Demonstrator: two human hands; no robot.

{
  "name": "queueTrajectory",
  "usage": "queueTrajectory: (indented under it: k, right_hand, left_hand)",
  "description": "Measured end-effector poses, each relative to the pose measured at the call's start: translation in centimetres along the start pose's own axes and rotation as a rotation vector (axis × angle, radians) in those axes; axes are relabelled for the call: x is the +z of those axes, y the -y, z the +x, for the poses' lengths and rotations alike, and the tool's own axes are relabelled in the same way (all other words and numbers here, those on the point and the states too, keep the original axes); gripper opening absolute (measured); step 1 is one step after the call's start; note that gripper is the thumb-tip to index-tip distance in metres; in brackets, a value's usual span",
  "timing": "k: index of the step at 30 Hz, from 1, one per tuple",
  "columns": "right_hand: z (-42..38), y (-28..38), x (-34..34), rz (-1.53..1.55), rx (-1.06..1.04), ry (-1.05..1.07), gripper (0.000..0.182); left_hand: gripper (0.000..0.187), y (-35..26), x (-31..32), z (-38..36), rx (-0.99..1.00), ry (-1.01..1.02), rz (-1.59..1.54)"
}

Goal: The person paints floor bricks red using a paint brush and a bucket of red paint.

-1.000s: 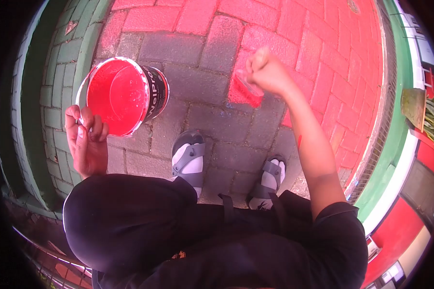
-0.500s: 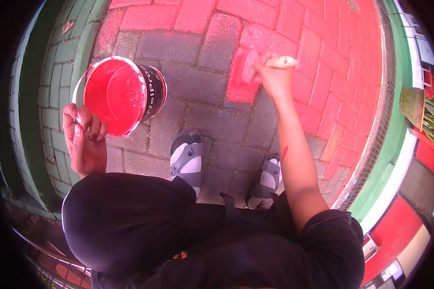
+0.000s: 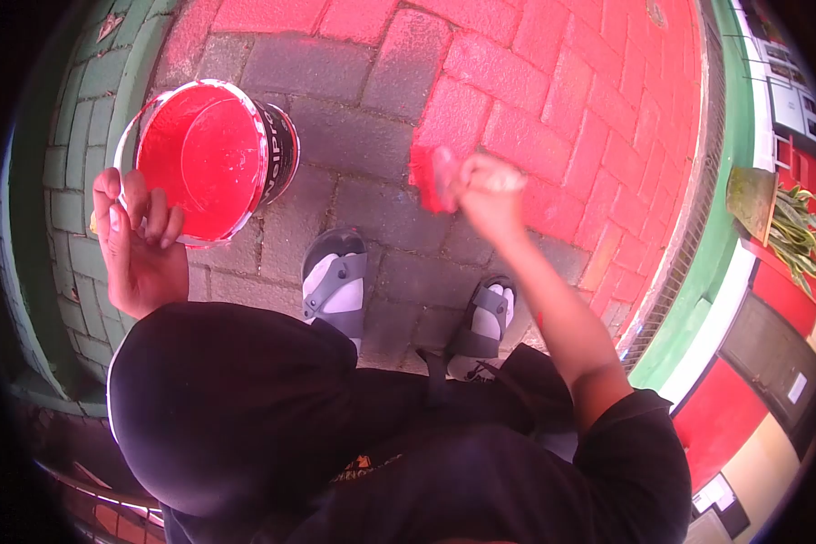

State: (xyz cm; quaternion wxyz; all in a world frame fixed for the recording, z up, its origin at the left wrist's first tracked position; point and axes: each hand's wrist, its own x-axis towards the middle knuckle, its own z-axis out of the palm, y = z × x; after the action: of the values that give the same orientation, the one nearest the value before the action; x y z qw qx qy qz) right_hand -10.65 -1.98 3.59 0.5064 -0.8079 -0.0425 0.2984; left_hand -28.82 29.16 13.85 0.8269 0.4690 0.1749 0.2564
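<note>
My right hand [image 3: 491, 195] is wrapped round a paintbrush [image 3: 442, 179], whose bristle end is blurred and touches a freshly red patch of the paving. At the left stands a paint bucket [image 3: 279, 156] with a black label, its inside coated red and its rim smeared with white and red. My left hand [image 3: 140, 249] has its fingers curled round the bucket's handle [image 3: 124, 150] at the near left side. Wet-looking red paint covers the bricks [image 3: 499, 68] beyond and right of the brush; grey bricks [image 3: 358, 136] lie between bucket and brush.
My sandalled feet [image 3: 340, 286] are on the grey paving just below the brush. A green-painted kerb [image 3: 122, 118] runs along the left. To the right are a drain grating [image 3: 671, 281], a green strip [image 3: 730, 227] and a potted plant [image 3: 793, 231].
My right hand and the brush have moved nearer to my feet and slightly left, lengthening the red patch. The view has shifted a little; my left hand keeps the bucket handle.
</note>
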Motion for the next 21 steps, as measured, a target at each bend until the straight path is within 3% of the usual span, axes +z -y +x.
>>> queueTrajectory:
  k: [1,2,5,7,9,13,15,17,18,20,21]
  right_hand:
    - [2.4,-2.7,-1.3,0.138,-0.016,-0.008,0.02]
    - [3.8,-1.2,-2.4,0.168,-0.066,-0.031,0.02]
    - [7.9,-1.5,-4.6,0.127,-0.221,-0.191,0.017]
    - [8.7,-2.2,-5.2,-0.392,-0.451,-0.325,0.011]
    - [6.2,-3.3,-4.5,-0.612,-0.601,-0.031,0.01]
    - [-1.2,-3.3,-3.3,-0.795,-0.691,0.463,0.003]
    - [-1.7,-2.2,-3.6,-0.823,-0.701,0.503,0.008]
    - [1.3,-3.3,-4.2,-0.501,-0.626,0.454,0.017]
    - [3.1,-2.7,-4.4,-0.37,-0.318,0.398,0.026]
    - [7.9,-1.1,-5.9,-0.369,-0.252,0.091,0.033]
    - [10.0,-0.7,-6.8,-0.253,-0.357,-0.034,0.034]
  left_hand:
    - [0.027,0.0,-0.1,0.0,0.002,-0.003,0.0]
    - [0.027,0.0,-0.2,0.1,-0.002,0.026,-0.003]
    - [0.027,-0.3,-0.5,-0.2,-0.015,0.049,0.02]
    - [0.026,-0.6,-0.7,-0.3,-0.02,0.045,0.045]
    - [0.026,-0.8,-1.0,-0.6,-0.026,0.029,0.05]
    - [0.025,-0.7,-0.7,-0.7,-0.018,-0.004,0.057]
    - [0.025,-0.7,-0.2,-0.7,-0.009,0.006,0.061]
    - [0.024,-0.7,0.0,-0.9,-0.012,0.004,0.062]
    - [0.024,-0.7,0.1,-0.9,-0.014,-0.001,0.063]
    - [0.024,-0.7,0.2,-1.0,-0.016,-0.002,0.064]
    - [0.024,-0.8,0.2,-1.0,-0.014,-0.01,0.061]
